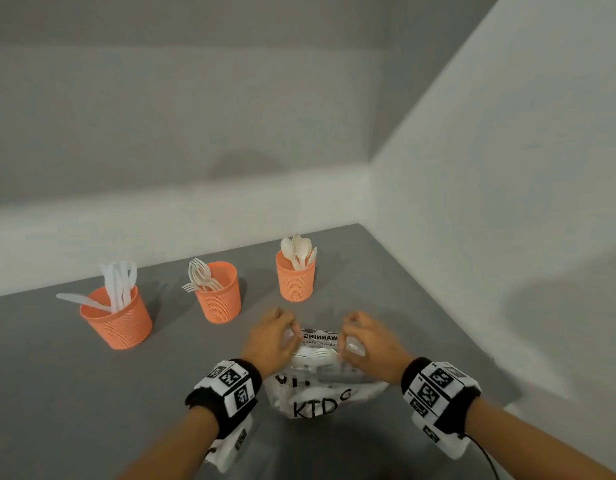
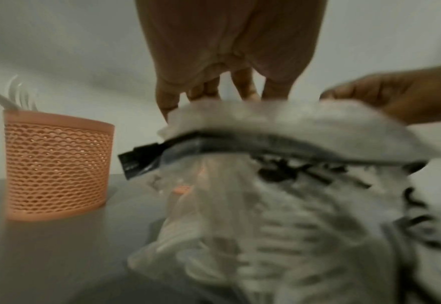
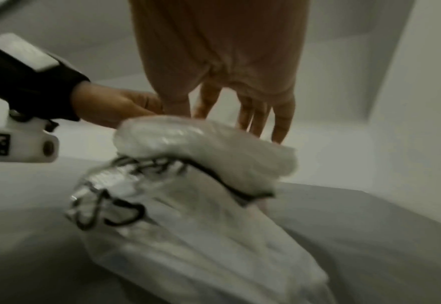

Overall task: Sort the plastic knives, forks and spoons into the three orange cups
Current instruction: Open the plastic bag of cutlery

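Note:
Three orange mesh cups stand in a row on the grey table (image 1: 92,393). The left cup (image 1: 116,318) holds knives, the middle cup (image 1: 218,294) forks, the right cup (image 1: 295,280) spoons. In front of them lies a clear plastic bag (image 1: 320,400) with black writing, with white cutlery inside and a fork (image 1: 321,353) showing near its top. My left hand (image 1: 273,339) and right hand (image 1: 367,342) grip the bag's folded far end from either side, fingers curled over the plastic. The left wrist view shows the bag (image 2: 279,205), blurred, under my left hand (image 2: 214,90), and the fork cup (image 2: 55,164).
A white wall (image 1: 507,202) runs along the table's right edge and another along the back behind the cups. Bare grey tabletop lies in front of the knife cup, at the left. Both wrists wear black bands with marker tags.

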